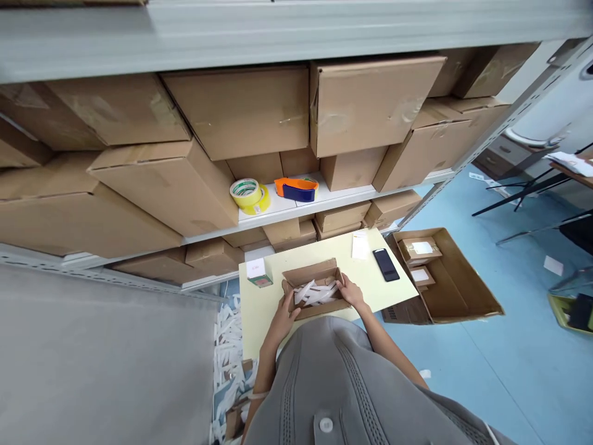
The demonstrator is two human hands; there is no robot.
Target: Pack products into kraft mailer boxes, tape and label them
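A small open cardboard box [309, 274] filled with white packing pieces [315, 292] sits on a pale yellow table [278, 315] in front of me. My left hand [286, 309] grips the box's near left corner, fingers curled over the rim. My right hand [351, 290] holds the right side of the box, fingers bent over the edge. A small white and green carton [258, 272] stands just left of the box. A black phone [386, 264] and a white paper slip [360, 246] lie on the table to the right.
Metal shelving [278, 213] behind the table holds many cardboard boxes, a yellow tape roll [249, 195] and an orange-blue tape dispenser [296, 188]. An open carton [456, 284] with small parcels sits on the blue floor at right. White packing pieces [229, 352] litter the floor at left.
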